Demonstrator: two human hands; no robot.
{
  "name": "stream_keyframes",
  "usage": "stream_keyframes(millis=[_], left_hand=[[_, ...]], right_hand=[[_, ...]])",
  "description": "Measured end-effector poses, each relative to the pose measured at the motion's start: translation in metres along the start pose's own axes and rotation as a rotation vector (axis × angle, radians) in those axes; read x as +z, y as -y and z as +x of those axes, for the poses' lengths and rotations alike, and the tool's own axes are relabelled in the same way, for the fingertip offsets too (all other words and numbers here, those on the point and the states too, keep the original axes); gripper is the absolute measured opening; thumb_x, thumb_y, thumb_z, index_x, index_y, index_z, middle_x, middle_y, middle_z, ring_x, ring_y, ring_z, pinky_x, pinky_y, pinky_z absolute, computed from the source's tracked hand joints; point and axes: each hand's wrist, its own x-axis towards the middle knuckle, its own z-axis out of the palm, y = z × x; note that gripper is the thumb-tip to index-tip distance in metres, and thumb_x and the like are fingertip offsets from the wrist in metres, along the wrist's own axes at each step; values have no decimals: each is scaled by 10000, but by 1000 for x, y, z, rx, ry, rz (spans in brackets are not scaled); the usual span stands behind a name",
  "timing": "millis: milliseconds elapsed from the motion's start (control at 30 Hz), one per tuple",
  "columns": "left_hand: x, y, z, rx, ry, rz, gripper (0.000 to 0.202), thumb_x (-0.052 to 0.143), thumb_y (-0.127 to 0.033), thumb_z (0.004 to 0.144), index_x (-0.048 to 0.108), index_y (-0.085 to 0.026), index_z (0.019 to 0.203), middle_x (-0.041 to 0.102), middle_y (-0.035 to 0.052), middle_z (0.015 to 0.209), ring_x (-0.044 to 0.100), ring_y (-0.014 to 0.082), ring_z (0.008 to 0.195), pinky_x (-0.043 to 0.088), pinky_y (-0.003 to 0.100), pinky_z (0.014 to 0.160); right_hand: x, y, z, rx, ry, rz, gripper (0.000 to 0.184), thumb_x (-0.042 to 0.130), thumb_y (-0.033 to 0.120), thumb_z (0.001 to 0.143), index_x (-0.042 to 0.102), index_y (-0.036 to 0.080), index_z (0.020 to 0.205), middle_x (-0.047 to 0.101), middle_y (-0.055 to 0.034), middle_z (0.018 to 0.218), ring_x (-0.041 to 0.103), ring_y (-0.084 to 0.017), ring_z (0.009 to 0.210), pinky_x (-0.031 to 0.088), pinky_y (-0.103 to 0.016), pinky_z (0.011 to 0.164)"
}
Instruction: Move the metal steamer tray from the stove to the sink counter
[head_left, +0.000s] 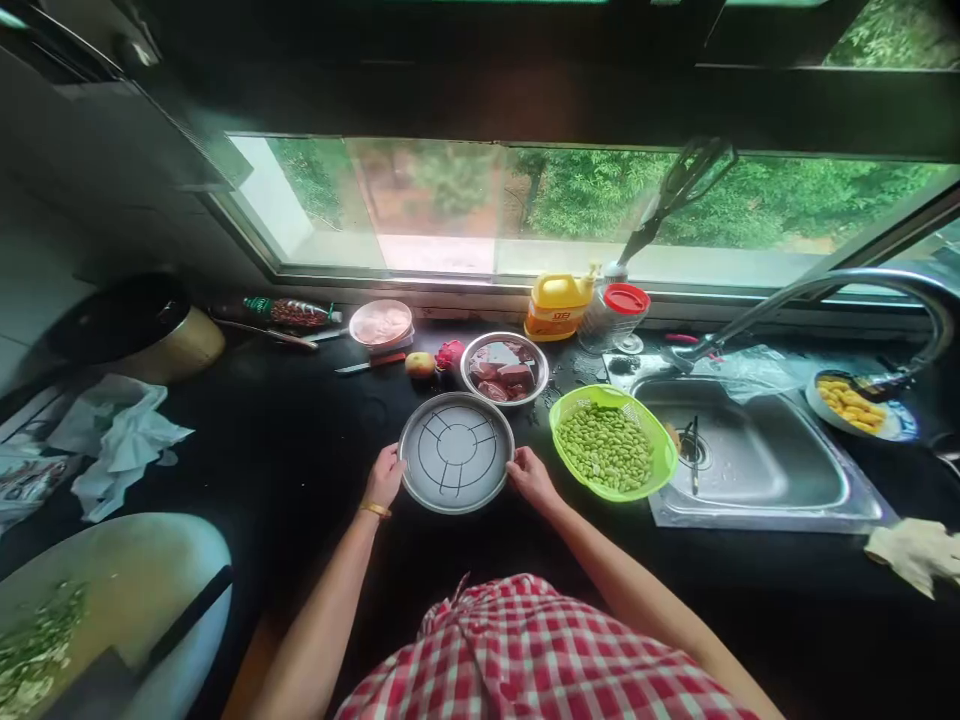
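Note:
Between my two hands is a round, shallow metal pan with a dark wire rack lying in it. My left hand grips its left rim, and a bracelet circles that wrist. The opposite rim is pinched by my right hand. Just behind the pan stands a steel bowl with dark red chunks of meat in liquid. Close to my right hand is a lime-green colander full of green beans.
A sink with a curved faucet lies right. Along the window stand a yellow jug, a red-lidded jar and a pink bowl. A knife rests near fruit. At left are a pot and a cutting board.

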Motion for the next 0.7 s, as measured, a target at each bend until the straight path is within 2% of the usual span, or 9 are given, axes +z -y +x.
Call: stream_keyframes(millis=[67, 133, 200, 267, 400, 500, 600, 700], left_hand=[[1, -2, 10, -14, 22, 2, 464, 595, -297, 641, 576, -106, 1064, 597, 1, 650, 551, 145, 587, 442, 268, 581], [1, -3, 17, -30, 42, 6, 475, 602, -314, 642, 577, -104, 1067, 583, -8, 627, 538, 137, 560, 434, 262, 562], [0, -5, 20, -44, 57, 12, 487, 609, -347, 649, 580, -103, 1069, 569, -15, 605, 524, 128, 531, 427, 256, 545], [-2, -8, 18, -51, 59, 19, 519, 608, -390, 661, 571, -106, 1094, 577, -9, 617, 527, 128, 531, 429, 257, 544], [-10, -13, 4, -5, -2, 95, 599, 556, -468, 706, 525, -112, 1187, 607, 25, 711, 554, 135, 582, 451, 272, 573], [-19, -14, -13, 17, -48, 160, 618, 498, -507, 730, 516, -111, 1204, 610, 42, 775, 549, 127, 580, 451, 269, 557], [-32, -10, -29, 18, -96, 160, 608, 479, -511, 740, 521, -111, 1196, 620, 59, 826, 548, 124, 596, 452, 258, 543], [-46, -8, -40, -7, -139, 138, 583, 486, -492, 748, 525, -122, 1196, 625, 70, 857, 545, 121, 612, 458, 248, 542]], right_hand=[[-5, 11, -3, -146, -113, -241, 125, 479, 280, 779, 503, 190, 863, 578, -46, 809, 547, -186, 722, 460, -355, 676], [-4, 28, -7, -352, -211, -441, 200, 477, 249, 814, 535, 171, 988, 590, -112, 1001, 533, -224, 901, 434, -391, 803], [7, 48, -10, -527, -167, -589, 213, 488, 248, 840, 547, 171, 1029, 595, -120, 1062, 499, -238, 976, 405, -394, 842], [27, 68, -10, -622, -20, -728, 214, 547, 318, 831, 564, 175, 988, 620, -111, 1007, 486, -257, 973, 392, -397, 818], [71, 85, 0, -616, 177, -954, 380, 624, 477, 757, 562, 149, 938, 626, -142, 882, 476, -301, 936, 364, -429, 796], [88, 85, 7, -583, 244, -1000, 356, 630, 413, 753, 558, 128, 955, 624, -155, 848, 479, -305, 920, 346, -436, 806], [88, 92, 5, -563, 218, -891, 342, 614, 357, 751, 551, 129, 998, 615, -152, 913, 463, -307, 945, 348, -435, 806], [67, 117, -6, -554, 152, -671, 400, 631, 345, 727, 541, 149, 1064, 609, -117, 937, 444, -290, 964, 356, -430, 833]])
